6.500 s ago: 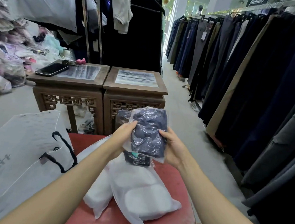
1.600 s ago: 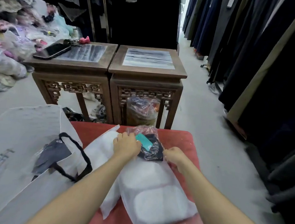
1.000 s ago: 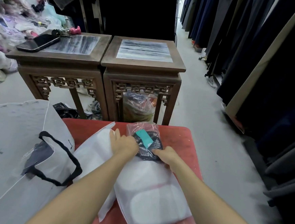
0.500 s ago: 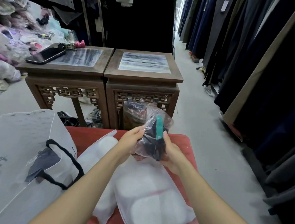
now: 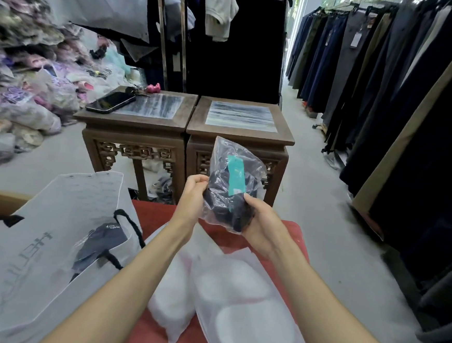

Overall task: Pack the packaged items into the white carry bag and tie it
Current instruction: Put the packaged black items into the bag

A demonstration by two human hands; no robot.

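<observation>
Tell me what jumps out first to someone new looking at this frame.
Dead centre, both hands, left hand and right hand, hold up a clear packet of dark clothing with a teal tag, above the red table. Lower left, the white carry bag lies open with a dark packet already inside. Two white packets wait on the table below the hands.

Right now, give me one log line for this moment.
step: packing | left hand + right hand: holding clear packet of dark clothing above red stool | white carry bag: open, one dark packet inside | white packets: unpacked
</observation>
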